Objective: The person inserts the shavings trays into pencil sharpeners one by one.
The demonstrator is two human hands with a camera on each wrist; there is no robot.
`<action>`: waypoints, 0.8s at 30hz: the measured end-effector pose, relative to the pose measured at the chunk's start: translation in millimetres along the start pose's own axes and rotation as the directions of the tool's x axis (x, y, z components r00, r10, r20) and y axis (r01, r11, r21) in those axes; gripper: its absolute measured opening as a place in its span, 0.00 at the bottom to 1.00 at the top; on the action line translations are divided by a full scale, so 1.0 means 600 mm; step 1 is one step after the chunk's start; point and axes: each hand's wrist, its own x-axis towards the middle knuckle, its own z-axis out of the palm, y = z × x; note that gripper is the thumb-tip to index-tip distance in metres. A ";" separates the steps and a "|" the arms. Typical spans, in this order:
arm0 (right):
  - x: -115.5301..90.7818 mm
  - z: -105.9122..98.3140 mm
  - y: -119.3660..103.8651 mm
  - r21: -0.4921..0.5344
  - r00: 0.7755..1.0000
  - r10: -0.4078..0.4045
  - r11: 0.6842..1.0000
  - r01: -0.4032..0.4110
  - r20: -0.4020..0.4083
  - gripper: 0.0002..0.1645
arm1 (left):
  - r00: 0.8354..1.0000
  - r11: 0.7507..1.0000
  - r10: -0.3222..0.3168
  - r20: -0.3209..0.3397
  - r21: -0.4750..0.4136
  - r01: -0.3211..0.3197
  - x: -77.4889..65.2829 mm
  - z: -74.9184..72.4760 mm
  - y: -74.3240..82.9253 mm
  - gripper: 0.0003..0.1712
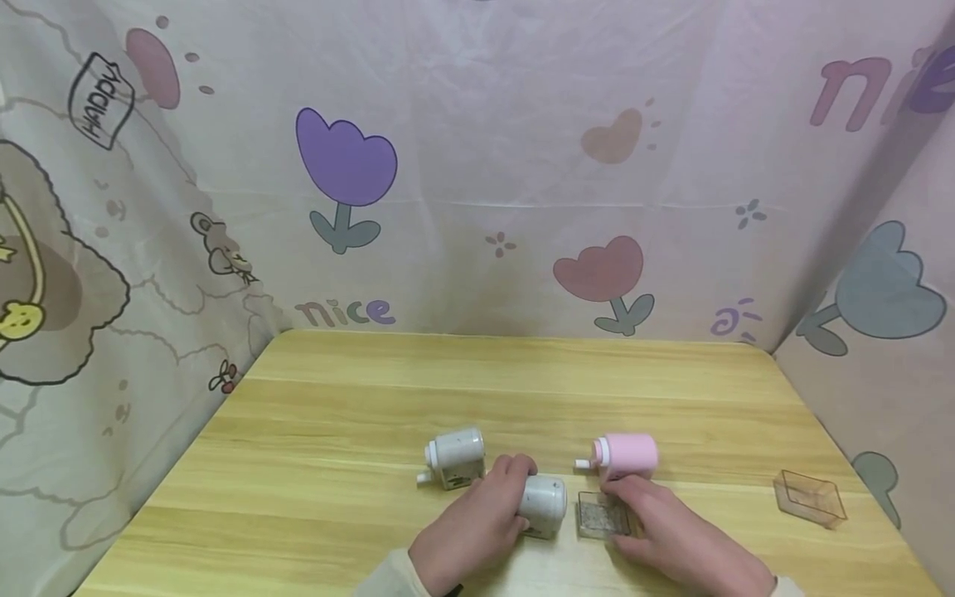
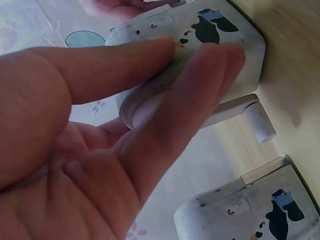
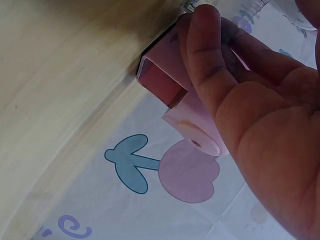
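In the head view my left hand (image 1: 473, 521) grips a white crank pencil sharpener (image 1: 545, 500). The left wrist view shows dark and blue printed figures on this sharpener (image 2: 245, 55), with thumb and fingers around its body. Just right of it, my right hand (image 1: 671, 522) pinches a clear shavings drawer (image 1: 597, 516) with dark grey bits inside, low over or on the table. Behind that hand stands a pink crank sharpener (image 1: 631, 453); the right wrist view shows an open slot in its base (image 3: 161, 85). A second white sharpener (image 1: 458, 452) stands behind the left hand.
An orange-tinted transparent drawer (image 1: 809, 500) lies near the right edge of the wood-patterned table (image 1: 522, 381). Printed cloth (image 1: 477, 166) hangs along the back and both sides. The pink sharpener's crank handle (image 1: 583, 464) points left.
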 end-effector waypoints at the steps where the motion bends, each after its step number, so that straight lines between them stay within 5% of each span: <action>1: -0.001 0.000 0.000 0.002 1.000 -0.002 1.000 0.002 -0.001 0.25 | 1.000 1.000 0.000 0.000 0.001 0.000 0.000 0.001 0.000 0.27; 11: -0.007 -0.003 0.000 0.001 1.000 0.004 1.000 -0.004 0.005 0.35 | 0.999 0.999 0.027 -0.019 -0.024 -0.028 -0.001 0.005 0.002 0.38; 24: -0.010 -0.002 -0.003 -0.020 1.000 0.018 1.000 -0.018 -0.004 0.38 | 0.998 0.997 0.060 -0.021 0.046 -0.059 0.000 0.001 0.006 0.24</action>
